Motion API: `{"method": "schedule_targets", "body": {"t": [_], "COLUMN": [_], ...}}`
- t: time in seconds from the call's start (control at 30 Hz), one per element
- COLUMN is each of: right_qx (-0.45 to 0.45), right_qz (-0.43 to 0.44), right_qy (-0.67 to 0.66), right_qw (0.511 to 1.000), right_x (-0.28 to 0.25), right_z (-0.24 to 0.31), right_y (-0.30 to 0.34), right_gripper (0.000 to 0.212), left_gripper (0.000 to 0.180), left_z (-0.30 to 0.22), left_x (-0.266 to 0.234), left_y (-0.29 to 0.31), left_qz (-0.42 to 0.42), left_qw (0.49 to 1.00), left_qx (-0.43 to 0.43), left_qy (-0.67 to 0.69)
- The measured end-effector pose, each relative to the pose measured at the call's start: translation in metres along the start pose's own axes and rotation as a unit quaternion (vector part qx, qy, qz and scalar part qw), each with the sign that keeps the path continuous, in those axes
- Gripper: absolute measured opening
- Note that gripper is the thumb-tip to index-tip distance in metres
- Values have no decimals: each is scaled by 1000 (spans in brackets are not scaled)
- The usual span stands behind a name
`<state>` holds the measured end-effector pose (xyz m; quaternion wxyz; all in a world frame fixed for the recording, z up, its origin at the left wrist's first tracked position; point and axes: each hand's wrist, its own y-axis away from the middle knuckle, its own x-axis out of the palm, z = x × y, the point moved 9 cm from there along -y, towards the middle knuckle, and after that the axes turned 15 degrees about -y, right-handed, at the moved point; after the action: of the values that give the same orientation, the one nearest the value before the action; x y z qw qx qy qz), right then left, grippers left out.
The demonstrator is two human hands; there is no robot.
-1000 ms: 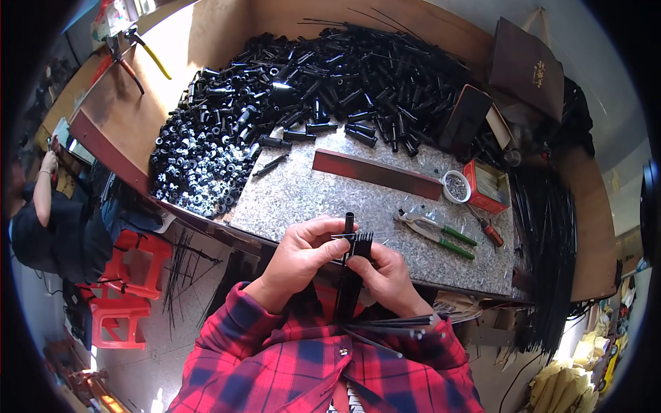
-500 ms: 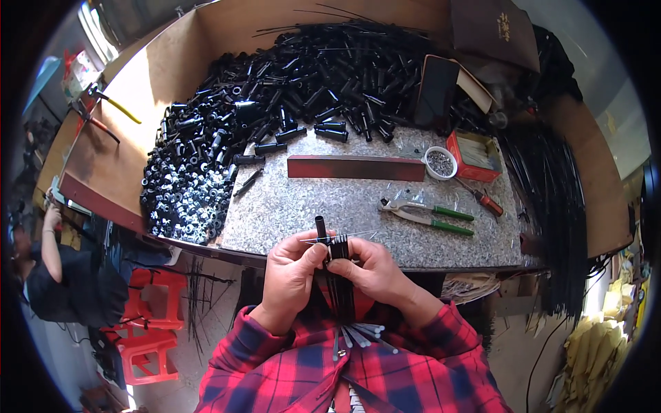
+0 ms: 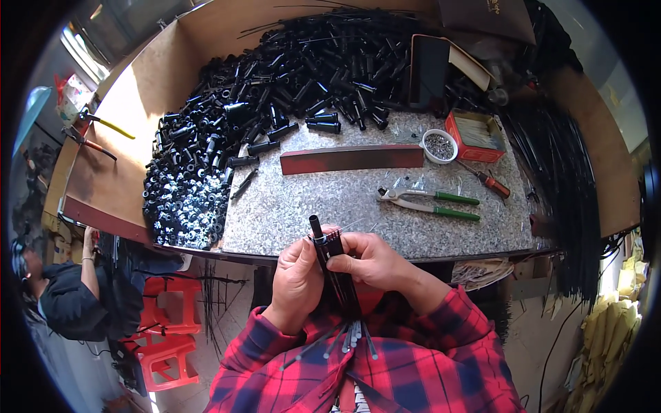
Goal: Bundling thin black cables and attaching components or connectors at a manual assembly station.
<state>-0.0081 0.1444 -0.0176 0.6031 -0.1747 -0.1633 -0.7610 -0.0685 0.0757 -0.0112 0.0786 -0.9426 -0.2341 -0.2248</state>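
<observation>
In front of my chest, a bundle of thin black rods (image 3: 342, 292) that look like umbrella ribs stands between my two hands. A black tube (image 3: 315, 224) sticks up out of its top, with its hollow end open upward. The left side of the bundle is pinched by my left hand (image 3: 292, 281). My right hand (image 3: 375, 263) grips the other side, its thumb lying across the rods. Near the top, a thin pale wire (image 3: 354, 225) points out to the right. Below, the rods fan out to grey rounded ends (image 3: 351, 337) against my shirt.
Green-handled pincers (image 3: 430, 203), a dark red bar (image 3: 351, 160), a cup of small metal pieces (image 3: 439, 146), a red box (image 3: 475, 135) and a screwdriver (image 3: 487, 182) lie on the speckled board. Black tubular parts (image 3: 303, 76) are heaped behind. A person (image 3: 82, 296) works at the left.
The bundle has turned and now leans slightly, and the lower rod ends are spread differently. My left fingers have moved down and left of the tube. The view has shifted a little.
</observation>
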Motion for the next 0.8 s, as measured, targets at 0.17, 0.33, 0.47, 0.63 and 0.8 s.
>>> {"method": "schedule_targets", "body": {"t": [0.17,0.33,0.47,0.63,0.8], "right_qx": [13,20,33,17,-2], "right_qz": [8,10,2,-22,-62], "right_qy": [-33,-35,-66,-64,-44], "right_qw": [999,999,997,998,997], "right_x": [1,10,14,10,-3], "right_z": [0,4,6,7,4], "right_y": [-1,-5,-1,2,0], "right_gripper": [14,13,13,15,16], "left_gripper": [42,45,39,40,37], "left_z": [4,-2,2,-1,2], "left_x": [4,2,6,11,15], "left_y": [1,4,4,3,-3], "left_qz": [-39,-69,-49,-23,-13], "left_qw": [999,997,999,1000,1000], "left_qx": [-13,4,-2,1,-9], "left_qy": [-1,-23,-9,13,26]}}
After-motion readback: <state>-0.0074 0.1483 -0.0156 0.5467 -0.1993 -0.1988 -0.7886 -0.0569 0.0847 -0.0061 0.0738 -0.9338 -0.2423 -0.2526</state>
